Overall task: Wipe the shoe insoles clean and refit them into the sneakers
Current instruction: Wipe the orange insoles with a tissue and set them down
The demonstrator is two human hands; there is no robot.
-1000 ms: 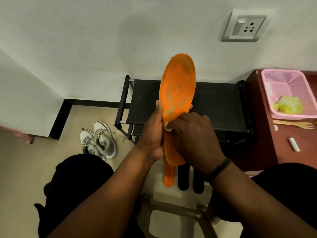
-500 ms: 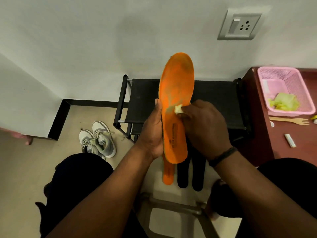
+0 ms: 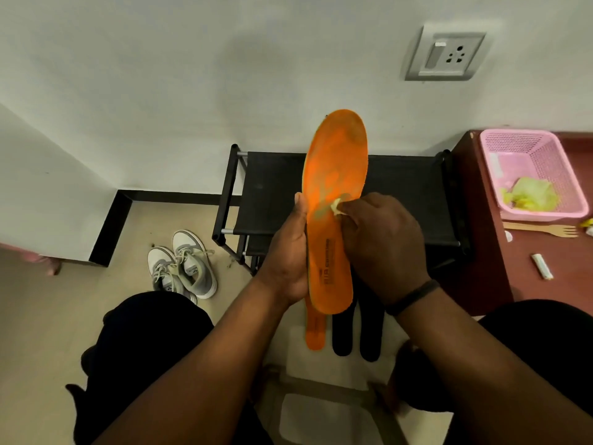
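From the head view, the left hand (image 3: pixel 290 252) grips the orange insole (image 3: pixel 335 200) along its left edge and near its heel, holding it upright before the black shoe rack (image 3: pixel 404 187). Its long axis runs almost straight away from the person, toe end up toward the wall. The right hand (image 3: pixel 382 242) is curled round a small pale wipe (image 3: pixel 337 209), pinched at the fingertips and pressed onto the insole's face about midway up — so the grubby, mottled forefoot lies just above and beyond that hand, probably the next stretch to rub. Below, a second orange insole (image 3: pixel 314 332) and two black insoles (image 3: pixel 356 335) lie side by side, while the grey sneakers (image 3: pixel 183 268) wait on the floor, well apart to the left.
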